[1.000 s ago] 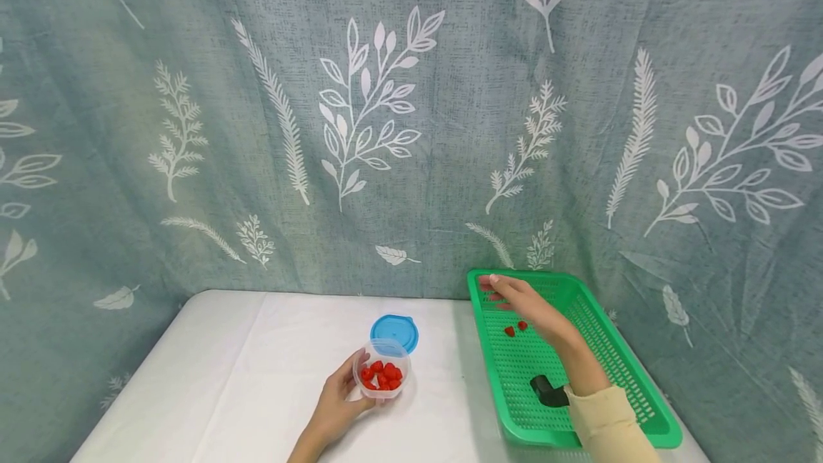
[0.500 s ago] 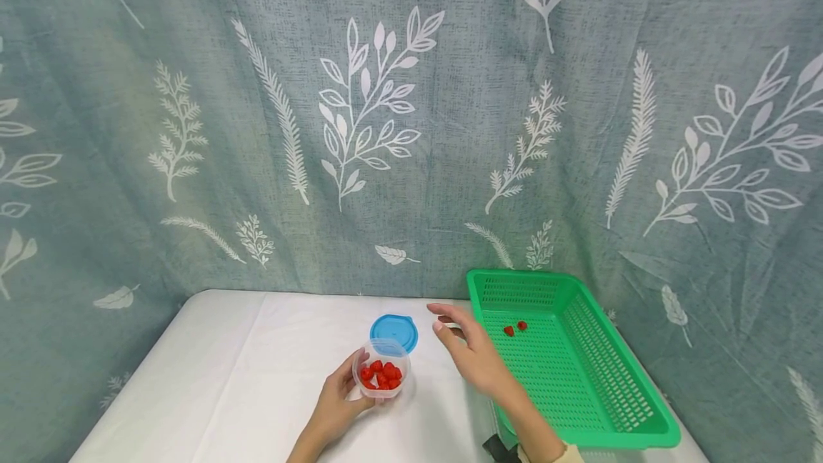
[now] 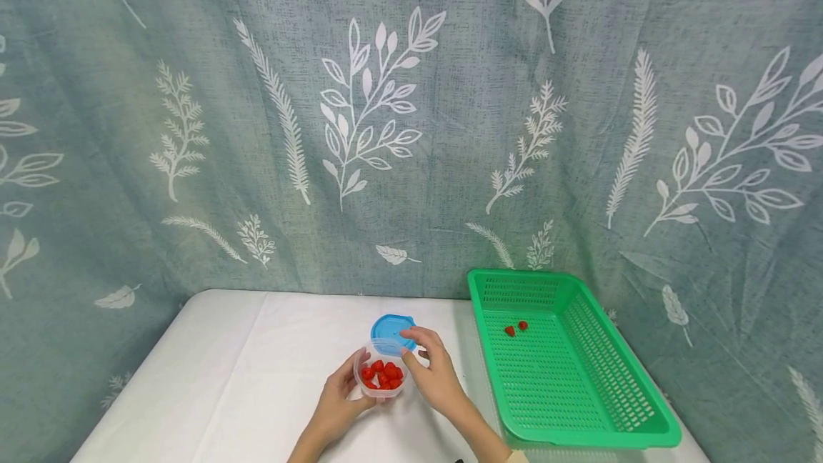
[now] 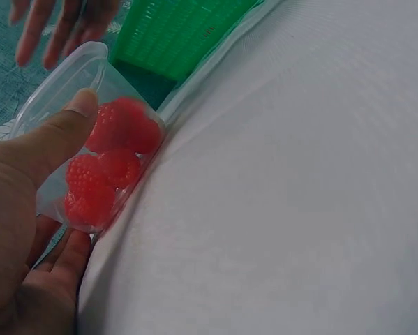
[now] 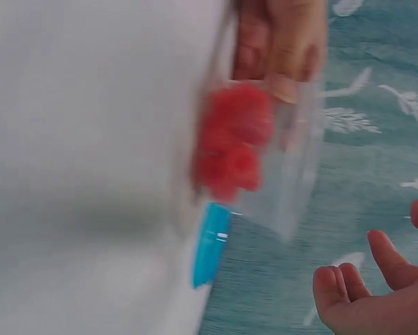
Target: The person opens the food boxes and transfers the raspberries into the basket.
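Observation:
My left hand (image 3: 337,400) grips a clear plastic container (image 4: 65,78) from its left side, thumb on the near wall. Several red raspberries (image 3: 386,375) lie inside it, seen through the wall in both wrist views. The container stands on the white table, just in front of a round blue lid (image 3: 389,326). My right hand (image 3: 439,374) is beside the container's right side, its fingers loosely bent and over the lid's right edge in the head view. Nothing shows between those fingers in the right wrist view, where they are apart from the container.
A green slotted basket (image 3: 500,406) stands at the right of the white table (image 3: 257,391). Two red raspberries (image 3: 516,328) lie near its far end. Behind the table hangs a grey-green leaf-patterned curtain (image 3: 270,163).
My right hand has moved left from over the green basket, across the table, to the container's right side. The left hand and the container have stayed in place.

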`<action>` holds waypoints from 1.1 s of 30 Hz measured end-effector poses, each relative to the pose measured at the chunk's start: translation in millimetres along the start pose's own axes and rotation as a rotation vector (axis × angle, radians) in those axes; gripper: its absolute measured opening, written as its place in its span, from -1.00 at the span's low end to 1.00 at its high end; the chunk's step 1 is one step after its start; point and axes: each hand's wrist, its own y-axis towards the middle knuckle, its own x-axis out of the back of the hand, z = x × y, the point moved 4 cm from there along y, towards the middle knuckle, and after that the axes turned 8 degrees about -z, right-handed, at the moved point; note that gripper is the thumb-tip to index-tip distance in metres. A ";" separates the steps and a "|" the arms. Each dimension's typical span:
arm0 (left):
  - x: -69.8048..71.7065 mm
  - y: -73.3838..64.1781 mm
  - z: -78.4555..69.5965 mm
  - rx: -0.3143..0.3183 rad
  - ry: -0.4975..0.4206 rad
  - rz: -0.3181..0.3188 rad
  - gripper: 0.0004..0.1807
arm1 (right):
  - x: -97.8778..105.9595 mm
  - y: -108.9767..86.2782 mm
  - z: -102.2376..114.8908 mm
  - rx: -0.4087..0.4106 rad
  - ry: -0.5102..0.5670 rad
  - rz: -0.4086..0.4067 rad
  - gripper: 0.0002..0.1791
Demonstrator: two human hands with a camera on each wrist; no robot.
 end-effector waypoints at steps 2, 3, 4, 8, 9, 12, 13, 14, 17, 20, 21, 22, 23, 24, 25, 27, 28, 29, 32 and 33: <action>-0.1 0.2 0.8 -0.002 -0.005 0.003 -0.02 | -6.8 0.5 -9.1 -0.001 -0.028 0.022 -0.67; -0.2 0.3 1.0 -0.004 -0.008 0.004 -0.02 | -9.7 0.6 -12.7 0.001 -0.036 0.027 -0.67; -0.3 0.3 1.2 -0.006 -0.009 0.005 -0.01 | -12.5 0.9 -16.6 0.002 -0.042 0.033 -0.67; -0.5 0.2 1.3 -0.012 -0.010 0.008 -0.01 | -21.2 1.4 -28.8 0.007 -0.041 0.056 -0.68; -0.4 0.2 1.1 -0.014 -0.012 0.009 -0.01 | -22.8 1.6 -31.1 0.009 -0.039 0.063 -0.68; 0.1 0.3 0.5 -0.016 -0.026 0.011 0.00 | -26.7 2.8 -35.9 0.010 -0.022 0.089 -0.66; 0.3 0.5 0.3 -0.014 -0.031 0.012 0.00 | -27.7 3.3 -37.0 0.008 -0.018 0.098 -0.66; 0.5 0.6 -0.1 -0.018 -0.032 0.014 0.00 | -28.6 4.0 -37.5 0.011 -0.015 0.107 -0.65; 1.0 0.7 -0.6 -0.018 -0.033 0.019 0.00 | -30.6 5.9 -38.6 0.000 -0.024 0.133 -0.65; 1.3 0.7 -0.9 -0.025 -0.019 0.025 0.00 | -31.8 8.0 -37.6 -0.019 -0.079 0.170 -0.66; 1.3 0.7 -0.7 -0.024 -0.017 0.028 0.00 | -31.9 8.9 -36.4 -0.032 -0.105 0.185 -0.66; 1.4 0.7 -0.8 -0.026 -0.015 0.029 -0.01 | -32.1 10.0 -34.9 -0.042 -0.135 0.202 -0.67; 1.4 0.7 -0.8 -0.028 -0.012 0.030 -0.01 | -32.4 11.2 -33.5 -0.055 -0.164 0.222 -0.68; 1.4 0.7 -0.8 -0.031 -0.011 0.029 -0.01 | -32.8 12.6 -31.8 -0.064 -0.191 0.242 -0.69; 1.6 0.6 -0.8 -0.028 -0.012 0.029 -0.01 | -33.2 13.9 -30.4 -0.076 -0.220 0.259 -0.70; 1.6 0.3 -0.8 -0.025 -0.013 0.028 -0.01 | -34.0 16.2 -27.3 -0.108 -0.259 0.294 -0.73; 1.5 0.1 -0.8 -0.025 -0.013 0.026 -0.02 | -34.7 17.1 -26.1 -0.119 -0.278 0.308 -0.75; 1.4 0.0 -0.7 -0.025 -0.013 0.025 -0.01 | -35.1 17.8 -24.9 -0.131 -0.291 0.319 -0.77; 0.9 -0.6 -0.7 -0.030 -0.011 0.026 -0.02 | -36.4 19.0 -22.2 -0.155 -0.307 0.331 -0.82; 0.8 -0.7 -0.8 -0.037 -0.006 0.024 -0.01 | -36.8 19.2 -21.5 -0.158 -0.314 0.329 -0.83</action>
